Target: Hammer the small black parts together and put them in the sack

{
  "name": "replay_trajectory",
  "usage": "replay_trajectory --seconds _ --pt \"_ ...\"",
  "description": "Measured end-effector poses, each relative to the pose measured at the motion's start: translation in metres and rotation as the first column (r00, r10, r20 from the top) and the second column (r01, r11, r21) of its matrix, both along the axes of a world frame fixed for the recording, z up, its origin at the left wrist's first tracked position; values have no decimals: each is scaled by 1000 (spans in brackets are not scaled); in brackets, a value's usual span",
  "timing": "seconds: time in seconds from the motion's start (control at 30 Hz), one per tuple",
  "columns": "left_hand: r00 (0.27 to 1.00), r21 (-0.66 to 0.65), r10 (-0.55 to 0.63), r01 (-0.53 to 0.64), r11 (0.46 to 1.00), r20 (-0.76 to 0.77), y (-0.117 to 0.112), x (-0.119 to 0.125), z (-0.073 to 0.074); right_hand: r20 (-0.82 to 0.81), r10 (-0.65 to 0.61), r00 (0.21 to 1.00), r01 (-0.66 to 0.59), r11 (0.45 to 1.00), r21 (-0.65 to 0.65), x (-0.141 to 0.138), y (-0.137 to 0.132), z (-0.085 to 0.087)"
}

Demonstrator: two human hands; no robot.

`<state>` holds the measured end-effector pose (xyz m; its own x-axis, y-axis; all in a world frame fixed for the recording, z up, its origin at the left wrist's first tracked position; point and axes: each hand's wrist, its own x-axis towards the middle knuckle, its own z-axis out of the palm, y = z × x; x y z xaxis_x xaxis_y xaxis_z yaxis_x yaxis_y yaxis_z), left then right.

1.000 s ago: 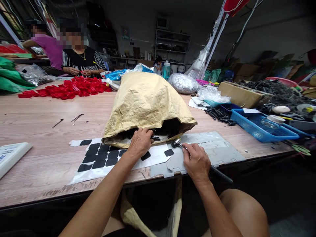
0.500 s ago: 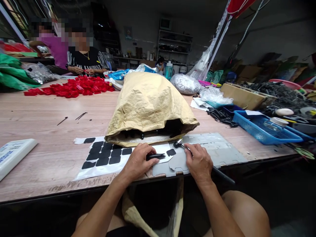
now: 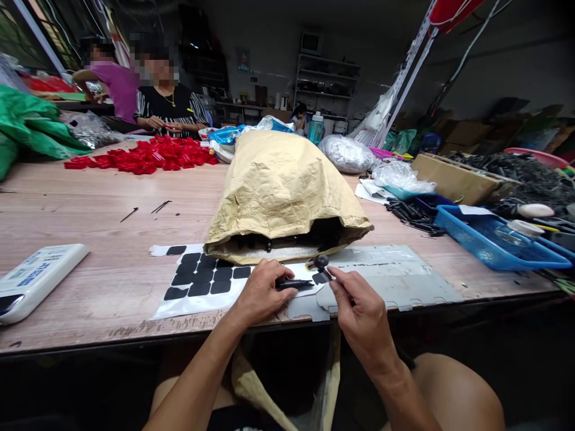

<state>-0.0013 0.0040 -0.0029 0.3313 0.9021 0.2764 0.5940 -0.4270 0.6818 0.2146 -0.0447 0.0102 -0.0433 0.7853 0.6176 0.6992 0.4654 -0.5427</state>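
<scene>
My left hand (image 3: 263,291) rests at the table's front edge, its fingers closed around a slim black plastic piece (image 3: 294,284) with a split, pointed tip. Opposite it, my right hand (image 3: 362,308) grips a small hammer (image 3: 320,262) by its shaft. The hammer's round dark face is raised just above the tip of the black piece, apart from it. Under the hands lie a white sheet with black rounded-square stickers (image 3: 203,276) and a grey board (image 3: 395,275). A loose black sticker (image 3: 320,278) lies below the hammer head. Behind stands a yellow paper sack (image 3: 287,185), its dark mouth facing me.
A white box-shaped device (image 3: 42,278) sits at the left. Red plastic pieces (image 3: 153,154) are heaped in front of a co-worker (image 3: 171,111). To the right are a blue basket (image 3: 498,239), black parts (image 3: 411,216) and a cardboard box (image 3: 462,178).
The hammer has turned so its round face points toward me, and my right hand has tilted with it. My left hand keeps its hold. The whole view has shifted slightly.
</scene>
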Motion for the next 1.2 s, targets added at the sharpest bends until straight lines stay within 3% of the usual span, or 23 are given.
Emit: replay_trajectory --seconds 0.23,0.5,0.63,0.77,0.97,1.2 --pt "999 -10 0 1 1000 36 3 -2 -3 34 85 996 -84 996 -28 -18 -6 0" --pt "999 -87 27 -30 996 -39 9 2 0 103 101 990 -96 994 -51 -25 -4 9" --pt "999 -93 30 -34 995 -42 9 3 0 133 61 989 -60 998 -11 -28 -7 3" --pt "997 -114 66 -68 991 -28 8 4 0 248 14 969 6 997 -80 -27 -8 0" --pt "998 -131 59 -56 990 23 6 5 1 178 -52 983 55 998 -9 -17 -7 5" --pt "997 -130 82 -80 988 13 4 6 4 233 -58 971 78 994 -80 -10 -6 2"
